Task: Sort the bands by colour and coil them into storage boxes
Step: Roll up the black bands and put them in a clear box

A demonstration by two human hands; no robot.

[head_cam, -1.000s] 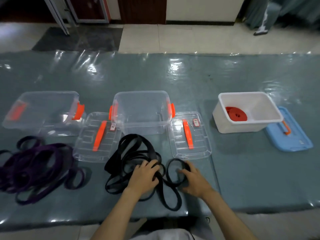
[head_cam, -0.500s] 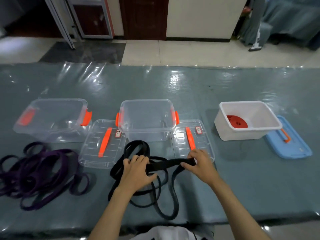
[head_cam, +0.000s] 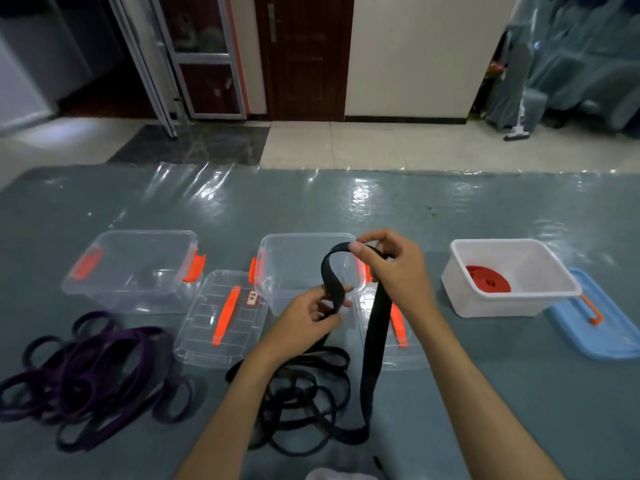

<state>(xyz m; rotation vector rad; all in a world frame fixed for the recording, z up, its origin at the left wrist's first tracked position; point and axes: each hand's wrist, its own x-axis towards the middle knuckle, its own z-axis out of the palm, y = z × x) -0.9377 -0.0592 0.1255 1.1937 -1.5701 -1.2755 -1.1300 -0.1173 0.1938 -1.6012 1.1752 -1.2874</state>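
Both raised: L hand (head_cam: 304, 315) & R hand (head_cam: 391, 268) pinch black band (head_cam: 375, 327).

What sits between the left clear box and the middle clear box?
In the head view, a clear lid with an orange handle lies flat between the left clear box and the middle clear box, slightly nearer the person.

A grey-blue mat under clear plastic, with a tiled room behind it.

The plastic sheet (head_cam: 214, 199) lies wrinkled and shiny over the mat (head_cam: 519, 216), which fills the near half of the view. Beyond its far edge runs a pale tiled floor (head_cam: 381, 143) with a dark marbled patch (head_cam: 194, 147) at left. A dark brown door (head_cam: 308, 57) stands in the back wall beside a metal-framed glass door (head_cam: 204, 57). At far right, grey-blue draped covers (head_cam: 581, 60) hang near a small upright cleaner (head_cam: 517, 131).
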